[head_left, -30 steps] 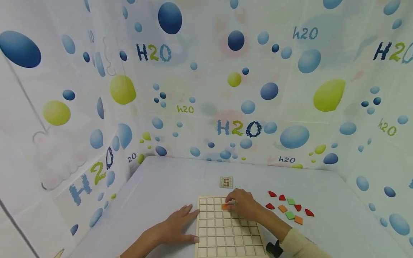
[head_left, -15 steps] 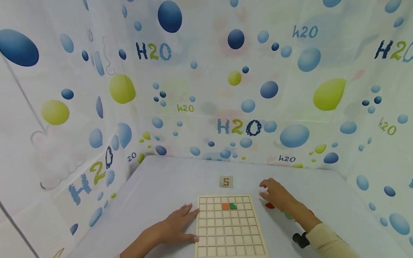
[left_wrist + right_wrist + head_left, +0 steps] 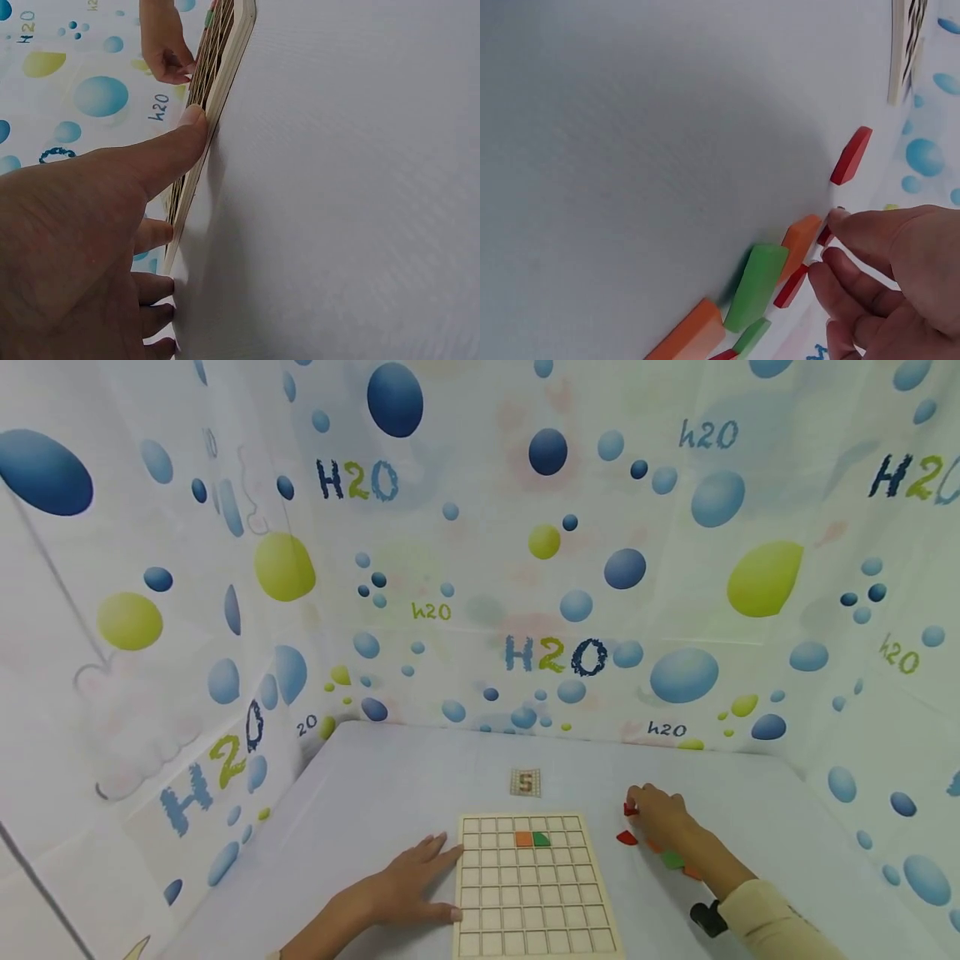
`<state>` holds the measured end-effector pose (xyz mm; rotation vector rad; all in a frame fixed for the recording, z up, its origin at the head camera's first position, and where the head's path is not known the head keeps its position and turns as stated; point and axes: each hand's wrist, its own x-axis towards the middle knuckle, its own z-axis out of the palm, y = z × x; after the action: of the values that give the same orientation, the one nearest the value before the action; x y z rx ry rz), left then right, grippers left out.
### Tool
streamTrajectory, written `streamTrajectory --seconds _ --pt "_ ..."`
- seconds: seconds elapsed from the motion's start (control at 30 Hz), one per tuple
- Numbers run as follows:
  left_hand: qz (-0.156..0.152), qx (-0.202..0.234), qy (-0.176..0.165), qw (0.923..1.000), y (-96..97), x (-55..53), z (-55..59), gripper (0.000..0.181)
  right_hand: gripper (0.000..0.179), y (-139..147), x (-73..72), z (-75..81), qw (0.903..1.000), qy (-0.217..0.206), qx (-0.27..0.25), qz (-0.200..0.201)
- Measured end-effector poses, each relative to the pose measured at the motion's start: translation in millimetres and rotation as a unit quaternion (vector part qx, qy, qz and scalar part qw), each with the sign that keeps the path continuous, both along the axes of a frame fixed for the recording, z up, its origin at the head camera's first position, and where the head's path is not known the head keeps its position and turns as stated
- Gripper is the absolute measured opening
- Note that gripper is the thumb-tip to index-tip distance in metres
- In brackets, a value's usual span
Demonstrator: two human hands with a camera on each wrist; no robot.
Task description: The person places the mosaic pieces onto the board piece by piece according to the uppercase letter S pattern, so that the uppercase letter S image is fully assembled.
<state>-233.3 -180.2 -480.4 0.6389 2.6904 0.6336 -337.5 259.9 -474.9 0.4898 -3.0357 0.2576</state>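
Observation:
My left hand (image 3: 408, 885) lies beside the pale wooden grid board (image 3: 525, 897), its fairly straight fingers and thumb touching the left edge. In one row of the board sit an orange square tile (image 3: 523, 839) and, right of it, a green rounded tile (image 3: 541, 839). Off to the board's right, my right hand (image 3: 663, 818) pinches a red wedge-shaped tile (image 3: 630, 809) between thumb and fingers at the table. Another red tile (image 3: 851, 156) lies close by. The hand and forearm partly cover the other loose tiles, including an orange one (image 3: 799, 244) and a green one (image 3: 757, 285).
Beyond the board lies a small square card (image 3: 526, 782) with an S- or 5-like pattern. A black object (image 3: 707, 919) is at the right wrist. White cloth covers the table (image 3: 405, 768), and a bubble-printed curtain (image 3: 480, 568) stands behind and beside it.
The right hand has left the board, moved right to the loose tiles and taken hold of a red one. A green tile now shows beside the orange one. The left hand stays put.

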Motion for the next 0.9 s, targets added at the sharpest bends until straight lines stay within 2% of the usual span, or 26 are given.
streamTrajectory --seconds 0.27,0.47,0.53,0.63,0.77,0.9 --pt "0.001 0.0 -0.003 1.0 0.3 -0.3 -0.2 0.093 0.019 -2.1 -1.9 -6.4 0.9981 -0.032 -0.035 -0.038" --pt "0.001 -0.003 0.002 1.0 -0.4 -1.4 1.1 0.093 0.012 -4.1 -4.5 -0.8 0.9981 -0.039 -0.045 -0.017" --pt "-0.002 -0.004 0.005 1.0 -0.4 -1.8 1.1 0.093 0.015 -4.9 -4.8 1.7 0.9975 -0.042 -0.056 -0.01" --pt "-0.005 -0.007 0.011 0.9999 -0.2 -2.6 0.6 0.093 0.022 -6.0 -5.6 3.5 0.9963 -0.046 -0.07 -0.016" --pt "-0.004 -0.01 0.01 0.9999 -0.1 -3.2 -1.0 0.093 0.027 -7.3 -7.0 1.1 0.9962 -0.045 -0.061 -0.042" --pt "-0.001 -0.012 0.007 0.9999 0.1 -4.1 -3.5 0.094 0.021 -7.2 -6.4 -2.8 0.9962 -0.043 -0.059 -0.048"
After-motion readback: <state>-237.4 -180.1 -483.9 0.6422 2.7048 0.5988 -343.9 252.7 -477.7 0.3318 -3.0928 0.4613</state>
